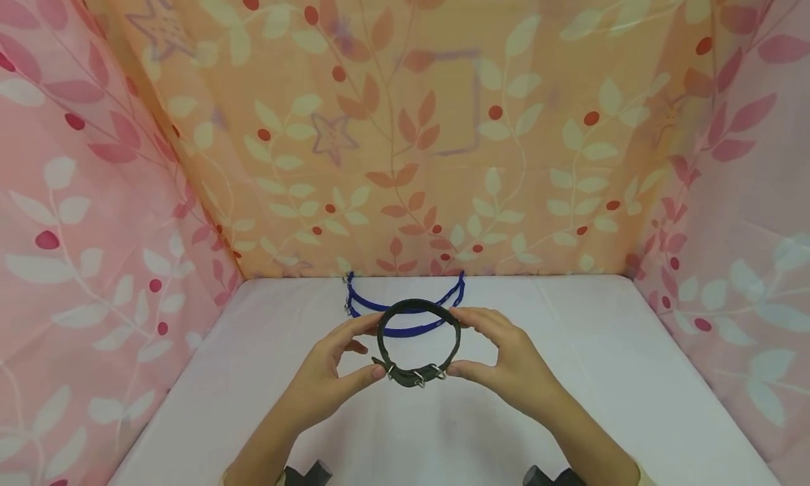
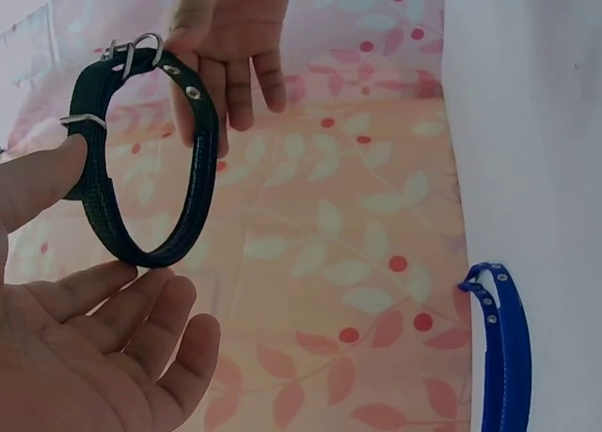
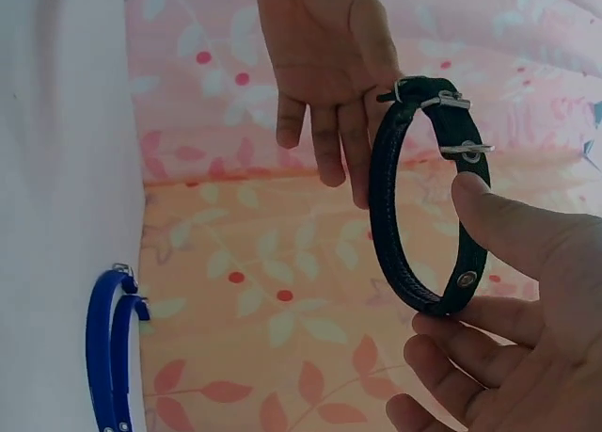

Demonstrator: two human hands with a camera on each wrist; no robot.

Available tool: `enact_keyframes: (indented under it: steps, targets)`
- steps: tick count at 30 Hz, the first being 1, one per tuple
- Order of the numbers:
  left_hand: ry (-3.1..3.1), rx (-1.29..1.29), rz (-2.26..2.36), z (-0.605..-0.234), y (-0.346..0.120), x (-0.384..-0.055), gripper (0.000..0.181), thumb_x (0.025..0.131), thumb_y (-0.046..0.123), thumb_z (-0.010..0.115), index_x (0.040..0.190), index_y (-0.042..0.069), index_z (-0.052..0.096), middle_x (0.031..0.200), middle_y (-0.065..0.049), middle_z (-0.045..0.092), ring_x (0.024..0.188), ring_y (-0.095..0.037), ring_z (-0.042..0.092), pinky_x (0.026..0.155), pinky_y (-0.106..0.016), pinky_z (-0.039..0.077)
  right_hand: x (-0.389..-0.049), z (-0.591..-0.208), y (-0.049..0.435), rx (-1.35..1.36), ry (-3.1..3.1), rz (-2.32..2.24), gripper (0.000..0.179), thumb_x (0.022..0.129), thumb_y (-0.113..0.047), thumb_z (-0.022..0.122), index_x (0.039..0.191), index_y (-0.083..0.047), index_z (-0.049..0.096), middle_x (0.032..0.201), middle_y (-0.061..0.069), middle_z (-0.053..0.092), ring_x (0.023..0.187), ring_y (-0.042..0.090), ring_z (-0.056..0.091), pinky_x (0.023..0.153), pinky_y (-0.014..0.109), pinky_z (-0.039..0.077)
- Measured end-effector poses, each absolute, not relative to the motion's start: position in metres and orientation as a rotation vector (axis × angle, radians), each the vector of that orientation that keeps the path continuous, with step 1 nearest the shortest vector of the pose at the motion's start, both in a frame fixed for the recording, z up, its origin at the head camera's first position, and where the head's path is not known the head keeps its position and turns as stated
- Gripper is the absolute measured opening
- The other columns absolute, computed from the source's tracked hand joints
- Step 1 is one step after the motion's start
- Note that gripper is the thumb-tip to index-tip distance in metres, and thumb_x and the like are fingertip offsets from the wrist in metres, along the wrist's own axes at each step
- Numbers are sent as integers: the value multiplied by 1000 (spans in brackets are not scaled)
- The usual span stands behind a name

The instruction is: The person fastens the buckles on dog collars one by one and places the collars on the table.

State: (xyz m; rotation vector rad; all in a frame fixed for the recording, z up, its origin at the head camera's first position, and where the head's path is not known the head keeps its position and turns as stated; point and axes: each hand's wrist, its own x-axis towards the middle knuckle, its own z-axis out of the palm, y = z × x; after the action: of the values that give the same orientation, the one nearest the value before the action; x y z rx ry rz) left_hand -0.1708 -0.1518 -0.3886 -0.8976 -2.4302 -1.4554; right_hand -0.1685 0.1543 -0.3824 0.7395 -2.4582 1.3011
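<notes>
A dark pet collar (image 1: 418, 377) is held up above the table, fastened into a loop, its metal buckle and rings at the lower side in the head view. On its left side my left hand (image 1: 332, 373) holds it between thumb and fingers. Opposite, my right hand (image 1: 506, 363) pinches the right side the same way. Metal eyelets and the buckle show on the dark collar (image 2: 205, 159) in the left wrist view. In the right wrist view, my right thumb presses the outside of the collar (image 3: 384, 225) near a metal loop.
Behind the dark collar, a blue collar (image 1: 405, 331) with metal fittings lies curved in two bands on the white table (image 1: 557, 345), near its back edge. Patterned cloth (image 1: 443, 190) hangs at the back and along both sides.
</notes>
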Motion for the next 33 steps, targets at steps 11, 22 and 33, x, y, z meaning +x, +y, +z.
enact_keyframes:
  steps: [11, 22, 33]
  targets:
    - [-2441, -859, -1485, -402, -160, -179, 60, 93, 21, 78, 148, 23, 53, 134, 6, 64, 123, -15, 58, 96, -33, 54, -183, -386, 139, 590, -2538, 1544, 69, 74, -37, 92, 137, -31, 65, 128, -13, 61, 122, 17, 55, 103, 51, 47]
    - [-2456, -761, -1518, -423, -179, -184, 61, 91, 21, 80, 146, 24, 54, 136, 5, 64, 124, -14, 59, 96, -32, 55, -182, -394, 112, 589, -2609, 1545, 76, 74, -29, 94, 142, -24, 62, 132, -14, 57, 125, 20, 53, 105, 51, 46]
    - [-2545, -680, -1452, -451, -224, -181, 60, 89, 21, 82, 144, 20, 57, 130, 7, 67, 119, -7, 60, 92, -31, 56, -199, -430, 73, 738, -2666, 1551, 74, 79, -37, 90, 143, -16, 60, 131, -4, 58, 128, 24, 54, 108, 53, 46]
